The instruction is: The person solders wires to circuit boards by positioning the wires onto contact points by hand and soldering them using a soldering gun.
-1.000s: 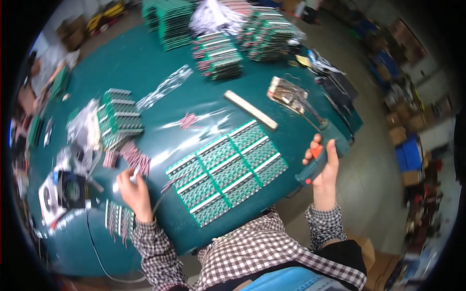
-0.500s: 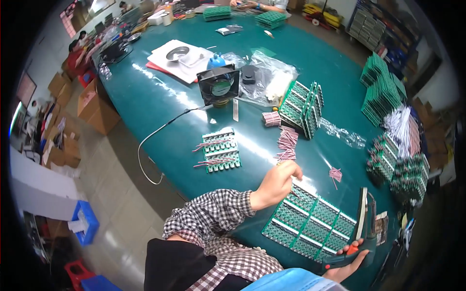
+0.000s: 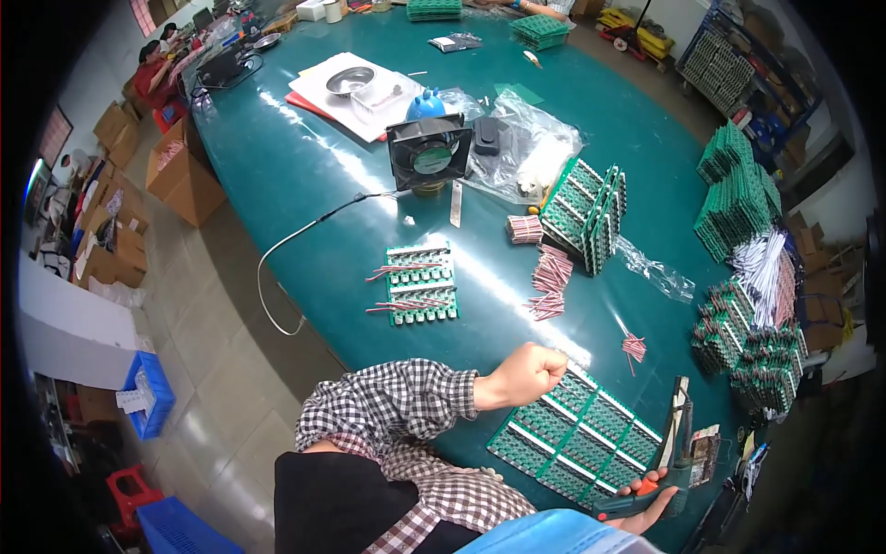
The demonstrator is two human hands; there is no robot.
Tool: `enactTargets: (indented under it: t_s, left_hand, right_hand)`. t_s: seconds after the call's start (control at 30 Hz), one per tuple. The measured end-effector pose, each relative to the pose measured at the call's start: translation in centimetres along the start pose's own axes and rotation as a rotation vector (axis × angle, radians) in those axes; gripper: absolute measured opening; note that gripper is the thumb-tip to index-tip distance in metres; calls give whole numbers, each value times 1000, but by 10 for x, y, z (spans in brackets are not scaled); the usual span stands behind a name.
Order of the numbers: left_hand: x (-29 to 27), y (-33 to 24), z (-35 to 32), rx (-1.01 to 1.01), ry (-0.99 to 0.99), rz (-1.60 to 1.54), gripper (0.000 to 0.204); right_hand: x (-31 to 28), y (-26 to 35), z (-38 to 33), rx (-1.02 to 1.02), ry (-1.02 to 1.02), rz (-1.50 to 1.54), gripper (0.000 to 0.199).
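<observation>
My left hand (image 3: 524,375) is closed, with its fingers pinched together above the upper left corner of a green circuit board panel (image 3: 574,432). Whatever the fingertips may hold is hidden. Low on the right, my right hand (image 3: 650,503) grips a dark green soldering gun (image 3: 678,475) with an orange trigger, its long front part rising beside the panel's right edge. Beyond my left hand lies a pile of short red-and-white wires (image 3: 551,275). To the left rests a smaller board piece (image 3: 423,284) with red wires laid across it.
A black fan (image 3: 429,152) stands mid-table, its cable (image 3: 268,247) hanging over the left edge. Stacked boards (image 3: 591,214) lean behind the wires. More boards (image 3: 738,189) and white wire bundles (image 3: 759,260) are on the right. Another person's arm (image 3: 544,7) shows at the far edge.
My left hand has drawn back from the wire pile, which now shows fully. My right hand still holds the soldering gun beside the panel. The whole view has shifted slightly.
</observation>
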State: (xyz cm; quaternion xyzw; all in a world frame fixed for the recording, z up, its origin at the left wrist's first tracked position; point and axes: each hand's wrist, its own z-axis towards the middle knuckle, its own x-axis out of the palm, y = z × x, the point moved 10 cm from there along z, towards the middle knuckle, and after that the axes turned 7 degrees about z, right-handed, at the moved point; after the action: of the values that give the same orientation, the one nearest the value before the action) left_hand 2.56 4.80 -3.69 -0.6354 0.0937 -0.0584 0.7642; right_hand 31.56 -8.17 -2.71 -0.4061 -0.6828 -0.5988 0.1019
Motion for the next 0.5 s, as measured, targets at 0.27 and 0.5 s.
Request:
enactTargets:
  t_s: [0.27, 0.5]
  left_hand:
    - [-7, 15, 5, -110, -21, -202, 21]
    - [45, -15, 7, -413, 122, -493, 23]
  right_hand:
    - [33, -28, -4, 1, -38, 5, 43]
    - [44, -32, -20, -115, 40, -141, 50]
